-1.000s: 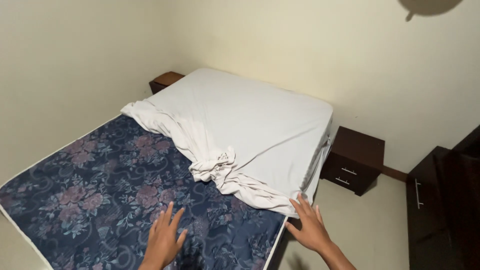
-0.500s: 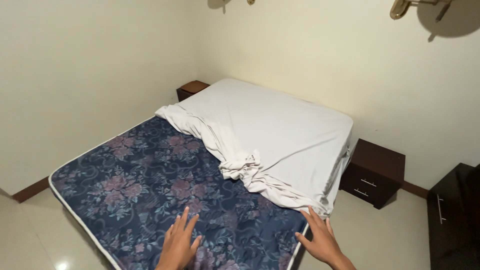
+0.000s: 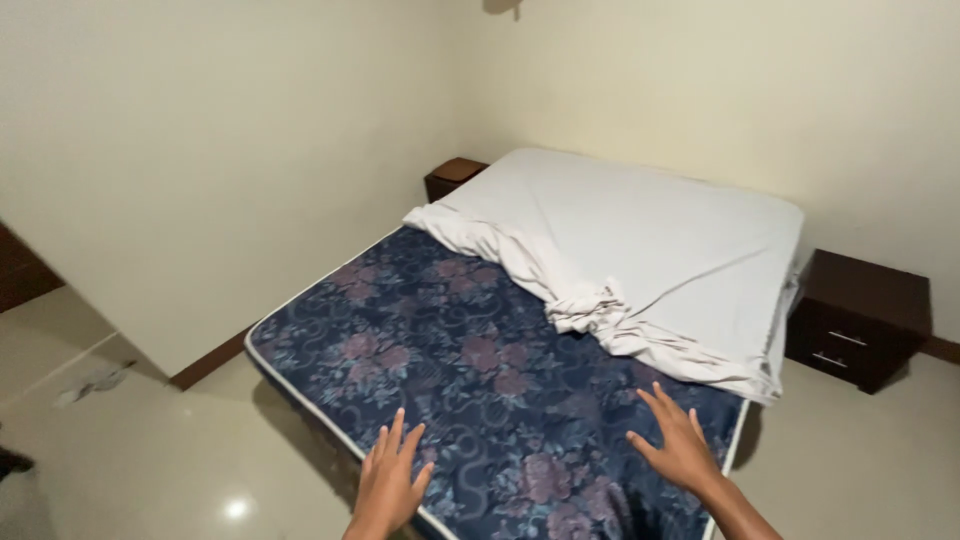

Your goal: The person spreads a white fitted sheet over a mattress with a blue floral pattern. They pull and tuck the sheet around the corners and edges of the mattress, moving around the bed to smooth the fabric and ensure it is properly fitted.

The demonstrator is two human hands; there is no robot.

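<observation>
In a cream-walled bedroom, a floral mattress (image 3: 440, 350) has a white sheet (image 3: 650, 250) bunched over its head half. The left hand (image 3: 388, 485) and right hand (image 3: 682, 450), fingers spread, hover at the foot edge.

My two bare hands

My left hand (image 3: 388, 488) and right hand (image 3: 680, 450) wear no gloves, rings or watch; both forearms are sleeveless.

Walls (image 3: 250, 150) were plain cream, meeting at a corner behind the bed. Floor (image 3: 150, 450) was glossy pale tile, with one bright spot of reflected light. A dark wooden nightstand (image 3: 860, 315) with two drawers stood right of the bed; a second, smaller one (image 3: 452, 176) sat in the corner. Brown skirting (image 3: 205, 365) ran along the wall base.
</observation>
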